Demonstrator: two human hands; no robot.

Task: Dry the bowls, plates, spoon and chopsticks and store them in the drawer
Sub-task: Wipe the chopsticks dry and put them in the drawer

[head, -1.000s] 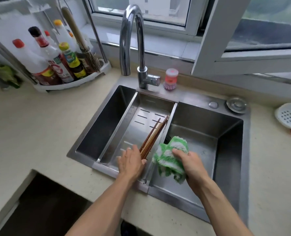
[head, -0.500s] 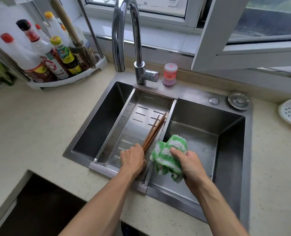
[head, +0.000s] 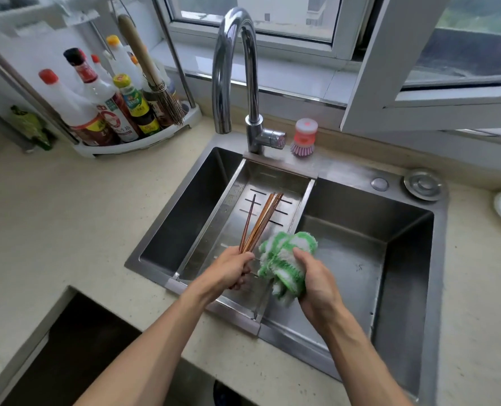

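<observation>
Chopsticks point(head: 259, 222), a bundle of reddish-brown wooden ones, are gripped at their near ends by the left hand point(head: 233, 269), whose fingers are curled round them, while the far tips fan out over the slotted floor of the steel drain tray point(head: 214, 227) set across the sink point(head: 413, 303); whether the tips rest on the tray or hang just above it cannot be told. A green-and-white cloth point(head: 284, 262) is bunched in the right hand point(head: 315, 284), fingers closed on it, and is held just beside the chopsticks, seemingly touching them near the left hand. The drying of the chopsticks is judged to be only beginning, and no bowls, plates or spoon are seen here. The chief risk is judged to lie in the loose, splayed bundle: one stick stands apart from the others, and if the cloth is drawn along them while only the ends are held, a wet stick could be pulled free and dropped into the tray or into the deeper basin on either side. The slots in the tray could also catch a tip and lever it out of the grip. A cloth kept bunched may wipe only the outer sticks, so that damp ones are put away. Further out, the tall faucet point(head: 237, 68) and the dish brush point(head: 303, 136) stand behind the sink, and a rack of bottles point(head: 108, 112) sits on the surface point(head: 53, 215) to the left, well apart from the hands. A dark opening point(head: 76, 353) at the near left, possibly the drawer, is seen below the surface edge.
</observation>
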